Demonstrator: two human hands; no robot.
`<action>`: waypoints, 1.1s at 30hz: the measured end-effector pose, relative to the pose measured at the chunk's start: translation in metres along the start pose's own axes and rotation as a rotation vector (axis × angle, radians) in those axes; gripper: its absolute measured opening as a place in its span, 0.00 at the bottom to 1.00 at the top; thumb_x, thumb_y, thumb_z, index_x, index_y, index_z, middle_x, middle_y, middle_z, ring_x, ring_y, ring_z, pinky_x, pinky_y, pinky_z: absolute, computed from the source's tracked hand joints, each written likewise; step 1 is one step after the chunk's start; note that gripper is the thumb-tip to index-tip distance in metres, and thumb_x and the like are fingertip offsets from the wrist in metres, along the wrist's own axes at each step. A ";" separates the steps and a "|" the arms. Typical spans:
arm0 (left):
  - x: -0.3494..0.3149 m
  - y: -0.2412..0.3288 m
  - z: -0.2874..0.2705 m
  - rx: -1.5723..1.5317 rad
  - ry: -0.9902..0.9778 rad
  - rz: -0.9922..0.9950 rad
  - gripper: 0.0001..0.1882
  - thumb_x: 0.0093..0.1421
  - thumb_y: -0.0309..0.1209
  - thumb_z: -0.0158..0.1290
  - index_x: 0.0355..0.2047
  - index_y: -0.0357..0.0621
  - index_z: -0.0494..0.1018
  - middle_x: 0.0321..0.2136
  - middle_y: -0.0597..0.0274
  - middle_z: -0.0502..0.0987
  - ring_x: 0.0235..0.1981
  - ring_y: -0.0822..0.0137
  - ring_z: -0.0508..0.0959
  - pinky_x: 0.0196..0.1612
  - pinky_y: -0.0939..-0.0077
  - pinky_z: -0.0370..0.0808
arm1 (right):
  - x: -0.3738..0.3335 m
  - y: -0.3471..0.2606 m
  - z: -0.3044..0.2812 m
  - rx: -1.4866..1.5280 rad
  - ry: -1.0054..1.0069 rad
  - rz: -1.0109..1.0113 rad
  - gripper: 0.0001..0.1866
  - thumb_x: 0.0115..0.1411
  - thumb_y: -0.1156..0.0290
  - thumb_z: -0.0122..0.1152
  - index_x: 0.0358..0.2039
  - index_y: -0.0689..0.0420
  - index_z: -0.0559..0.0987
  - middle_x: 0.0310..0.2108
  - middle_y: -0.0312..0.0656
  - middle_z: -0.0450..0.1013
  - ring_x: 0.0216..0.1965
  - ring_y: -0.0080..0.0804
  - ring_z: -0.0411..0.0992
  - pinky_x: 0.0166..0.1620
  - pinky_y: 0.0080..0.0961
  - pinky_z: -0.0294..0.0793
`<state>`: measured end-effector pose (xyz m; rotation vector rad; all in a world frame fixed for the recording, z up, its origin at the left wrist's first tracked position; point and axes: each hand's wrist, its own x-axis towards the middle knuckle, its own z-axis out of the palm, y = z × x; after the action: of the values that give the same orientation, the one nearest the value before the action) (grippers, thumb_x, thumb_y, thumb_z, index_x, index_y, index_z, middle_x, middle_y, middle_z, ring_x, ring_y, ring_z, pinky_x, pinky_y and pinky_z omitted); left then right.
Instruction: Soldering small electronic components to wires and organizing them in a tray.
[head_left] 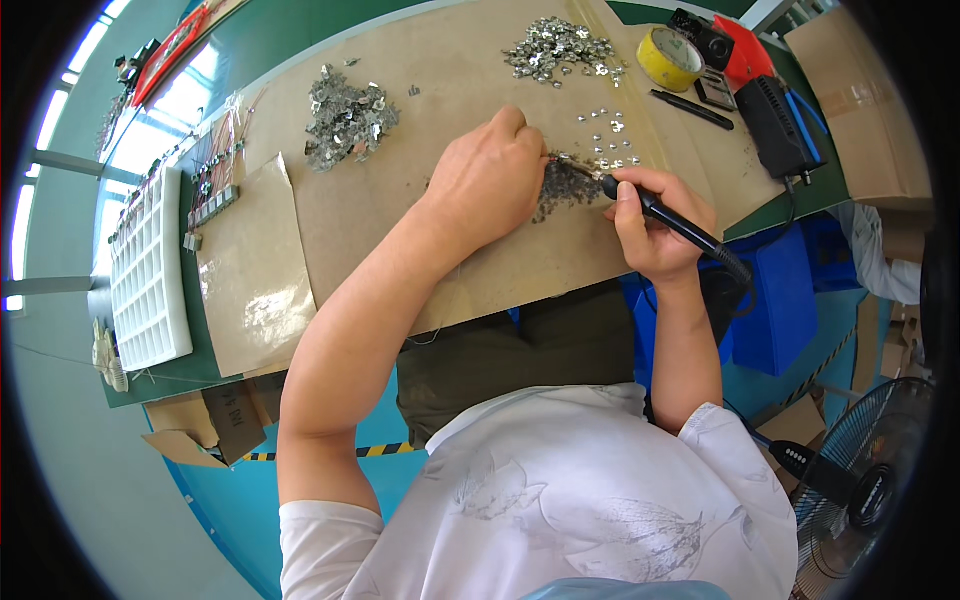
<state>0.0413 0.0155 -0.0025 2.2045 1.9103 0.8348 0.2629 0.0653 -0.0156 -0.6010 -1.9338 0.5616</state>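
My right hand (pixel 660 225) grips the black handle of a soldering iron (pixel 685 228), its tip pointing left toward the fingers of my other hand. Over the cardboard-covered table, my left hand (pixel 488 172) is closed in a pinch; whatever it holds is hidden behind the fingers. Between the two hands lies a dark, scorched patch (pixel 568 190) on the cardboard. Just beyond it, several small shiny metal pieces (pixel 612 143) are spread apart. A heap of dull grey metal pieces (pixel 350 115) sits to the left, and a brighter heap of metal pieces (pixel 560 50) is farther back.
At the back right are a yellow tape roll (pixel 668 58), a black pen-like tool (pixel 692 108) and a black soldering station (pixel 775 125). On the left stand a white compartment tray (pixel 150 280) and wired parts (pixel 212 205). A fan (pixel 875 495) is at lower right, near blue bins (pixel 775 295).
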 end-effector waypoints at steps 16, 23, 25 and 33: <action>0.000 0.000 0.001 0.032 0.005 0.018 0.07 0.63 0.32 0.59 0.35 0.42 0.81 0.37 0.54 0.77 0.38 0.48 0.81 0.43 0.57 0.80 | -0.002 0.002 0.003 0.024 0.111 0.061 0.05 0.60 0.79 0.67 0.36 0.64 0.84 0.22 0.37 0.78 0.21 0.20 0.75 0.27 0.17 0.72; 0.001 -0.003 0.006 0.042 -0.009 0.009 0.07 0.64 0.32 0.58 0.36 0.41 0.81 0.37 0.53 0.77 0.39 0.48 0.81 0.44 0.57 0.80 | 0.025 0.016 -0.012 -0.214 0.106 0.169 0.11 0.65 0.74 0.68 0.48 0.59 0.84 0.31 0.41 0.80 0.27 0.26 0.78 0.29 0.23 0.75; -0.003 -0.006 0.002 0.050 0.013 -0.006 0.08 0.64 0.32 0.58 0.35 0.40 0.81 0.37 0.52 0.77 0.39 0.48 0.81 0.44 0.56 0.80 | 0.048 0.026 -0.023 -0.498 0.109 -0.149 0.14 0.63 0.74 0.70 0.50 0.57 0.84 0.34 0.45 0.79 0.35 0.38 0.79 0.37 0.32 0.77; 0.001 -0.003 0.004 0.031 -0.045 0.032 0.09 0.65 0.31 0.56 0.33 0.36 0.78 0.37 0.46 0.76 0.38 0.45 0.81 0.43 0.55 0.80 | 0.085 0.054 -0.029 -0.637 -0.001 -0.238 0.16 0.65 0.75 0.66 0.53 0.53 0.84 0.36 0.46 0.78 0.36 0.45 0.77 0.41 0.37 0.77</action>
<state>0.0408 0.0183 -0.0062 2.2580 1.8852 0.7585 0.2656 0.1637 0.0203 -0.7429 -2.1444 -0.2226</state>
